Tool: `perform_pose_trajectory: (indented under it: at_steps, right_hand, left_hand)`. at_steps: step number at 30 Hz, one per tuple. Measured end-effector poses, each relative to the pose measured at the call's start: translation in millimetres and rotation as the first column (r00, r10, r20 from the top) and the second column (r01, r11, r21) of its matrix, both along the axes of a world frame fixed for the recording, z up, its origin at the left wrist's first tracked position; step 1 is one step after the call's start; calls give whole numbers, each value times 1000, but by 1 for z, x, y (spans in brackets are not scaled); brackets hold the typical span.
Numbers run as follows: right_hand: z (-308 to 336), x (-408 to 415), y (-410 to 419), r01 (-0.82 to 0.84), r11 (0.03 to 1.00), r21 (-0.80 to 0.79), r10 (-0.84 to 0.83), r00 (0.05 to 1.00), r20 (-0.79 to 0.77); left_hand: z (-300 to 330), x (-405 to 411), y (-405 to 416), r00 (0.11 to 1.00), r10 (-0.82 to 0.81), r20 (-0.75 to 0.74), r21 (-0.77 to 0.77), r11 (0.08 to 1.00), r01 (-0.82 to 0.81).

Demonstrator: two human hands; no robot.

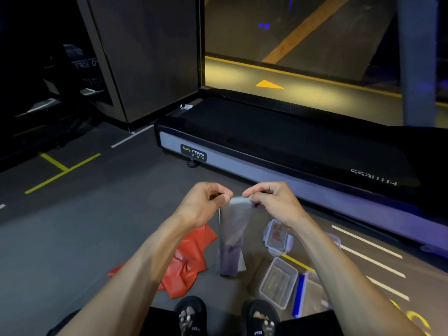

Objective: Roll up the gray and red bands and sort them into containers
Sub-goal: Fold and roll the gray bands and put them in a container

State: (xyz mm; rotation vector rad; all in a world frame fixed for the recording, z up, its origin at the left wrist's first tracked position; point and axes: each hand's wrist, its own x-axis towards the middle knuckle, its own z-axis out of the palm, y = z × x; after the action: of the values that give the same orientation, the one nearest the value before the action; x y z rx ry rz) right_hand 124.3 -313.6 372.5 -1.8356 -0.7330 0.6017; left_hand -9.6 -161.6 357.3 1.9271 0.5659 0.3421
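A gray band [234, 229] hangs down in front of me, its lower end reaching the floor. My left hand [204, 202] pinches the top left edge and my right hand [271, 200] pinches the top right edge, both held up above the floor. A red band [188, 260] lies crumpled on the floor under my left forearm. A clear open container [278, 282] stands on the floor to the right, with a lid [276, 238] just beyond it. Another container with a blue-edged lid [300, 294] sits further right, partly hidden by my right arm.
A black treadmill [291, 146] stretches across the floor ahead of my hands. The dark gym floor has yellow lines [60, 173] on the left and white lines [368, 241] on the right. My sandaled feet [225, 318] are at the bottom edge.
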Motion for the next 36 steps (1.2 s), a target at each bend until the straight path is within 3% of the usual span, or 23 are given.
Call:
perform_pose_trajectory:
  at_steps: [6, 10, 16, 19, 29, 33, 36]
  right_hand:
    - [-6, 1, -2, 7, 999, -52, -6, 1000, 29]
    - [-7, -1, -4, 38, 999, -38, -35, 997, 68]
    - [-11, 3, -3, 48, 996, -76, -32, 981, 193]
    - [-13, 7, -5, 14, 994, -107, 18, 958, 287]
    - [-14, 11, -14, -118, 978, -171, 175, 913, 368]
    - [-9, 10, -17, -153, 977, -150, 187, 951, 246]
    - [-2, 9, -20, -231, 960, -162, 243, 968, 64]
  left_hand:
    - [2, -3, -4, 996, 17, -89, 347, 938, 14]
    - [6, -1, -10, 998, 21, -56, 434, 901, 6]
    - [6, 0, -22, 988, 139, -66, 653, 755, -62]
    - [3, 0, -18, 997, 61, -46, 687, 727, -13]
    - [-4, -5, 5, 987, -142, -71, 638, 755, 155]
    - [-5, -6, 10, 979, -202, 34, 268, 945, 185]
    - [-6, -8, 6, 966, -242, 97, 112, 967, 231]
